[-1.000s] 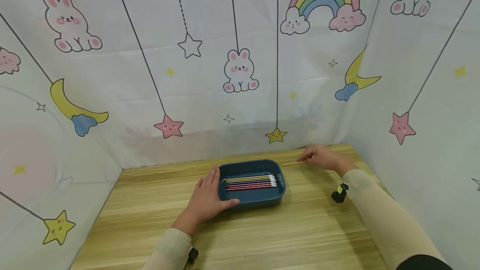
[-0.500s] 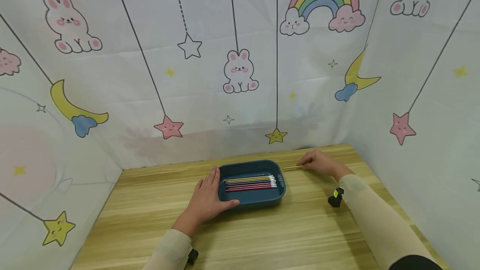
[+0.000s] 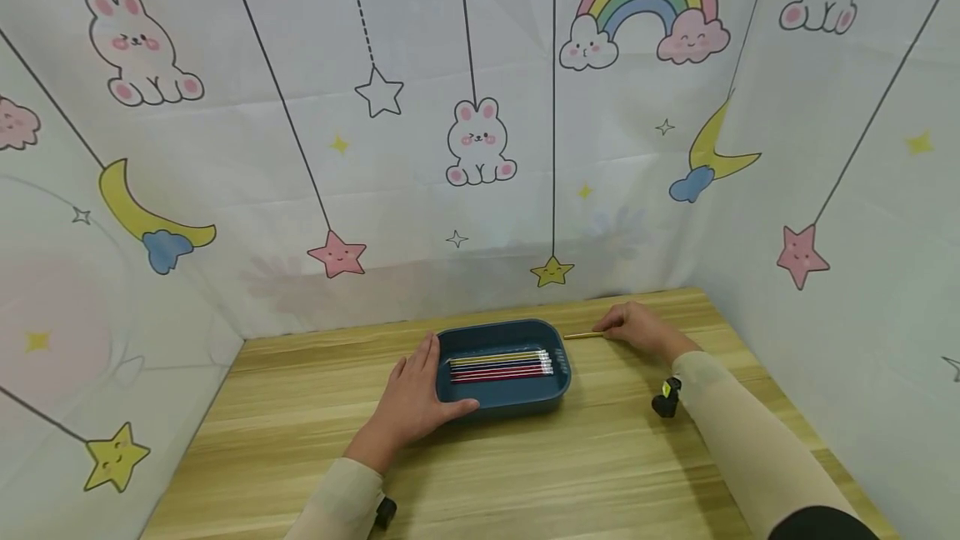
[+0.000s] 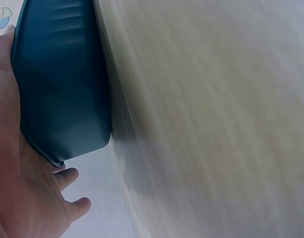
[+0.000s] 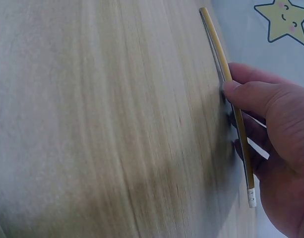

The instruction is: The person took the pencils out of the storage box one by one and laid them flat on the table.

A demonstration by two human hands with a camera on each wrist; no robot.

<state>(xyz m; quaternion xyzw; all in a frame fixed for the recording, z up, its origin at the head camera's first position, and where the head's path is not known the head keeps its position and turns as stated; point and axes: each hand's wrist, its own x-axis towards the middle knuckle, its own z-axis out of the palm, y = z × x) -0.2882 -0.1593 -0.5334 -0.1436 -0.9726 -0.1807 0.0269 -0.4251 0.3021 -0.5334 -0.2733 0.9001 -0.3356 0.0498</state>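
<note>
A dark blue tray (image 3: 501, 398) stands on the table with a row of several pencils (image 3: 501, 367) inside, yellow, dark and red, their white eraser ends to the right. My left hand (image 3: 408, 398) rests on the tray's left end, its straight fingers along the side and thumb over the front rim. In the left wrist view, the palm lies against the rim, beside the tray's outer wall (image 4: 67, 84). To the tray's right, my right hand (image 3: 637, 327) pinches a yellow pencil (image 5: 221, 52) between thumb and fingers. That pencil lies close over the table, its white eraser end toward the wrist.
The wood-grain table (image 3: 525, 473) ends at a white cloth backdrop (image 3: 405, 190) printed with bunnies, stars and moons. Cloth also rises along the left and right sides. A black wrist camera (image 3: 666, 400) hangs below the right sleeve.
My right hand has come slightly toward the front with the yellow pencil, which shows more plainly now, close to the table. The left hand and tray have stayed put.
</note>
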